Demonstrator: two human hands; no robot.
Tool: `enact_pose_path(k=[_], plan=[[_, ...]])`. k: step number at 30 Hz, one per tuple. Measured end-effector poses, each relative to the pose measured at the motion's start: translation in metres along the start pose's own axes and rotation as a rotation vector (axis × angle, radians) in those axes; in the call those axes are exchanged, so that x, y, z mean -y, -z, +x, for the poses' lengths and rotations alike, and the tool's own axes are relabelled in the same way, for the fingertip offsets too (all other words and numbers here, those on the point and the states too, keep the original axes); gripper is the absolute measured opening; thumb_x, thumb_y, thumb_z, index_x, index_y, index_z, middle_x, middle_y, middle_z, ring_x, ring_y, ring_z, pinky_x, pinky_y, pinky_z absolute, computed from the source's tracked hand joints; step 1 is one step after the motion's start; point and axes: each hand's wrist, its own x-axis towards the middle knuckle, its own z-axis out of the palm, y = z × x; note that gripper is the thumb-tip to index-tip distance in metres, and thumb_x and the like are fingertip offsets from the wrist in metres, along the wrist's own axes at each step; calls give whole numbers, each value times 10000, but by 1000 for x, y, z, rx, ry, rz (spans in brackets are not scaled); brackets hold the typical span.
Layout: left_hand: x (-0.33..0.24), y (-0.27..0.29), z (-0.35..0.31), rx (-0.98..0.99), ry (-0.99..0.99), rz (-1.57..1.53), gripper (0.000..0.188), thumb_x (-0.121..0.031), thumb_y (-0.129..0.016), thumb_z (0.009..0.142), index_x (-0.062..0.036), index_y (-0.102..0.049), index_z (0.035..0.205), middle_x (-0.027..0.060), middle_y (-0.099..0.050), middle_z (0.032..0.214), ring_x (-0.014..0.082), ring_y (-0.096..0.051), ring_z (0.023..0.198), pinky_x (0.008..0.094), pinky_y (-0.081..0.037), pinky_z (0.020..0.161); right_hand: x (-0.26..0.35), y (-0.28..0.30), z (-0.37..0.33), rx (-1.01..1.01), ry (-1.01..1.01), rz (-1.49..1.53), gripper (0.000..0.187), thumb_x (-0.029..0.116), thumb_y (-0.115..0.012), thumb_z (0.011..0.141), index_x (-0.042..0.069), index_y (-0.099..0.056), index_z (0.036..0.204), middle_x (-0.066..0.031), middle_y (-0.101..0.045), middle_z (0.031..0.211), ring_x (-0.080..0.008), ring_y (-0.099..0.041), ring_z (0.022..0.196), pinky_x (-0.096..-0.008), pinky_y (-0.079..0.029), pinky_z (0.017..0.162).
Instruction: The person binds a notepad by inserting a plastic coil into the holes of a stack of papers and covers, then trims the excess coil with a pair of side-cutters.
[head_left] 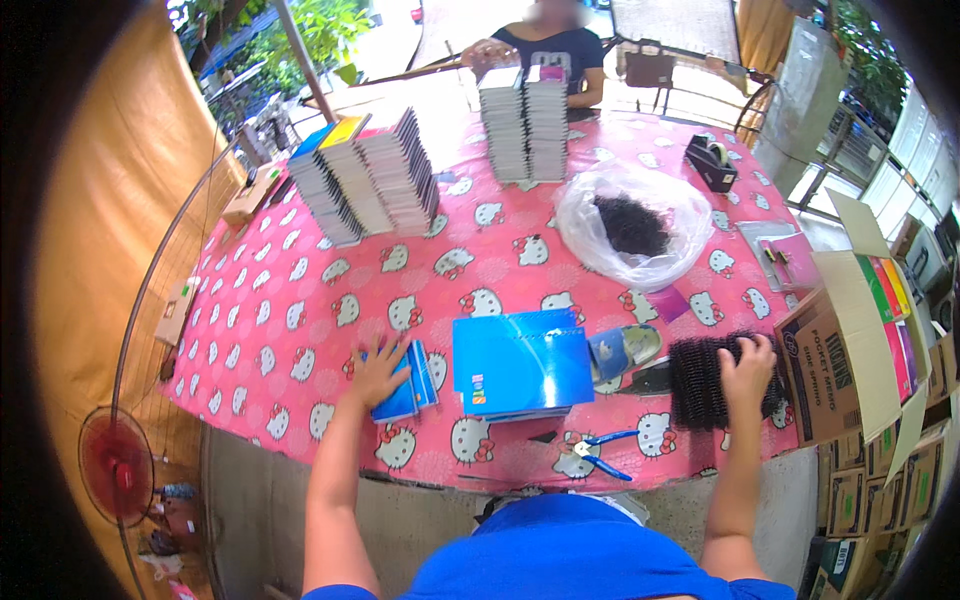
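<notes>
My left hand [381, 372] lies flat with spread fingers on small blue notebooks [405, 398] at the near left of the table. My right hand [747, 370] is over a heap of black spiral binding coils [700, 385], its fingers bent and closed on coils at the heap's far right part. Between my hands sits a stack of blue-covered sheets [520, 365], with a row of holes along its far part. Blue-handled pliers [600, 453] lie near the front edge with their handles spread.
Tall stacks of spiral notebooks [365, 180] and more stacks [523, 130] stand farther back, a person seated behind them. A plastic bag of black coils [632, 225], a blue slipper-like item [625, 352], a tape dispenser [711, 163] and an opened carton [845, 350] occupy the right.
</notes>
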Motion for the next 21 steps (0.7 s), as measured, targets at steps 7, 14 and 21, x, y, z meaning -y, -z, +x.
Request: enact_pose_path(k=[7, 14, 21], plan=[[-84, 128, 84, -339, -84, -616, 623, -373, -641, 852, -101, -439, 1374, 152, -359, 1459, 360, -301, 1356, 551, -210, 1081, -123, -29, 33, 255, -311, -114, 484, 286, -772, 730, -22, -572, 1045, -189, -594, 954, -362, -582, 933, -440, -479, 834], [-210, 190, 108, 159, -356, -532, 420, -238, -737, 780, -44, -636, 1139, 161, -632, 1090, 257, -594, 1016, 351, -453, 881, -142, -30, 60, 345, -370, -14, 296, 67, -729, 690, -38, -597, 934, -306, -596, 1060, -411, -591, 1013, -415, -475, 872], [-198, 184, 128, 272, -233, -730, 270, -198, -753, 759, -13, -697, 947, 117, -686, 784, 153, -636, 681, 296, -505, 657, -97, -6, 72, 63, -76, 56, 300, 27, -641, 759, -12, -635, 1057, -212, -550, 946, -392, -547, 888, -446, -433, 823]])
